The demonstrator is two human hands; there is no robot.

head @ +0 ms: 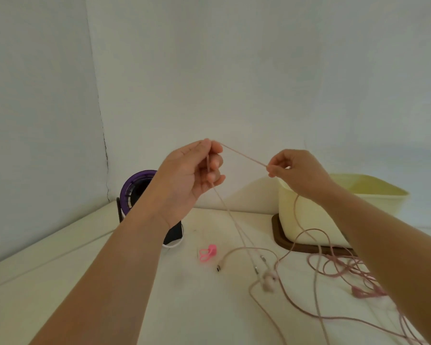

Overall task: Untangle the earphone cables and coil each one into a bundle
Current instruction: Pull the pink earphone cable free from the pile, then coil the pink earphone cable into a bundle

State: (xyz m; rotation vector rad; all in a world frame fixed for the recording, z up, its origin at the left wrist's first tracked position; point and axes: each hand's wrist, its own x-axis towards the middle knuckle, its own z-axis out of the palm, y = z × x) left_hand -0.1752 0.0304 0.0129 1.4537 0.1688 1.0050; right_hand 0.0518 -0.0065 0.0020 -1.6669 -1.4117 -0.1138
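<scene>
Near right edge of tabletop [197,307]: darker pink cable tangle [346,270], loose loops. Left of it, pale earbuds [269,282] and a plug [219,267] lie mid-tabletop, with a pink clip [207,253] near the plug. Both hands are raised above these. Left hand [192,175] has fingers curled, clamped on the pale pink cable [241,155]; right hand [296,173] pinches the same cable at its fingertips. Short span taut between them; strands hang from left hand down toward earbuds. Far edge: purple fan [135,192] at left, yellow bin [309,215] on brown tray [281,235] at right, by the wall [234,70].
</scene>
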